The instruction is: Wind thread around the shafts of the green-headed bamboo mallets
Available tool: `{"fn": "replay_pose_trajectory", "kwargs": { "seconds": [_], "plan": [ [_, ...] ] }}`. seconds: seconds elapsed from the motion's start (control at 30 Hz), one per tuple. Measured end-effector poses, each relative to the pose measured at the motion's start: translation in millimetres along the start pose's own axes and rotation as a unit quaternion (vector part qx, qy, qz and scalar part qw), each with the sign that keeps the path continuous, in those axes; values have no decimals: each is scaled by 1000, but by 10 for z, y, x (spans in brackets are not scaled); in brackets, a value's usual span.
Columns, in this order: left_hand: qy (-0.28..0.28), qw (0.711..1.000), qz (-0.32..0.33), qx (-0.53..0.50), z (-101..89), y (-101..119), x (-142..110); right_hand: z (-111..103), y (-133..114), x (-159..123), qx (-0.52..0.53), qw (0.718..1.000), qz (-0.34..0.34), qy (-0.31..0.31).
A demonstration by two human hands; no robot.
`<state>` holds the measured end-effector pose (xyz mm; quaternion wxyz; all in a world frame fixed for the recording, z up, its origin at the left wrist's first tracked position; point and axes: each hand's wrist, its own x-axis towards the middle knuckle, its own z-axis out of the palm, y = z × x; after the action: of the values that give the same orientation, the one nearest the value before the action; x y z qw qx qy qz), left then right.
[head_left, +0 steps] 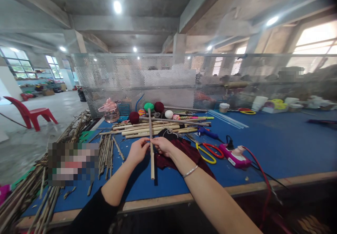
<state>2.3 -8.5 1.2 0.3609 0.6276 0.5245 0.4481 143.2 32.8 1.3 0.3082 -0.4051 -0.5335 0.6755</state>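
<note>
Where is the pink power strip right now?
In the head view, the power strip lies right of centre on the blue table, just right of the scissors.

Left hand [138, 150], right hand [163, 145] close together, fingertips [145, 140] pinched; forearms [120, 178] angled inward.

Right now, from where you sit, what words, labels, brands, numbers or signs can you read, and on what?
None can be read.
Power strip: any marks on its pale end are too small to read.
White tub: too blurred to tell whether it bears print.
Stick at the left hand and right hand: no lettering visible.
</note>
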Motion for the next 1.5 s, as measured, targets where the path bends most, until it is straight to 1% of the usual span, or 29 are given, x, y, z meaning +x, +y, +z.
{"fn": "replay_pose_trajectory", "kwargs": {
  "seconds": [0.17,0.3,0.4,0.47,0.5,0.57,0.6,0.67,0.7,0.73,0.8,0.87,0.97,1.1,1.17,1.23,1.33,1.43,1.5],
  "plan": [
    [-8,986,82,141,-75,22,-2,1,5,1,-6,1000,7,15],
    [12,974,92,209,-86,11,29,18,25,-1,-31,999,6,26],
    [27,971,93,218,-70,-11,49,28,29,-4,-41,999,5,26],
    [36,977,80,196,-45,-20,47,31,20,-5,-34,999,5,24],
    [40,983,61,171,-27,-20,42,33,14,-5,-28,999,3,25],
    [37,996,-4,83,14,-10,26,36,0,-3,-13,1000,-6,28],
    [22,999,-44,24,32,0,16,36,-6,-1,-5,999,-13,30],
    [-23,990,-105,-95,57,27,-2,29,-16,2,8,999,-26,24],
    [-45,981,-122,-141,61,42,-9,20,-20,3,12,999,-32,17],
    [-62,974,-129,-176,60,57,-16,8,-25,5,14,999,-38,8],
    [-78,965,-130,-215,45,84,-28,-25,-33,11,13,999,-49,-13],
    [-85,960,-130,-234,26,107,-40,-63,-38,20,2,997,-64,-31],
    [-86,958,-133,-239,15,136,-65,-106,-30,33,-27,995,-85,-42],
    [-81,957,-149,-233,37,164,-90,-117,5,30,-43,994,-81,-60],
    [-72,956,-164,-233,51,167,-91,-105,25,30,-51,994,-83,-56],
    [-56,952,-189,-233,59,162,-88,-88,42,43,-66,993,-93,-30],
    [-50,945,-223,-236,60,137,-84,-66,60,82,-111,986,-118,31],
    [-54,943,-229,-234,60,97,-83,-65,71,117,-180,968,-151,84],
    [-44,946,-226,-229,64,73,-81,-67,71,121,-202,963,-153,92]
  ]
}}
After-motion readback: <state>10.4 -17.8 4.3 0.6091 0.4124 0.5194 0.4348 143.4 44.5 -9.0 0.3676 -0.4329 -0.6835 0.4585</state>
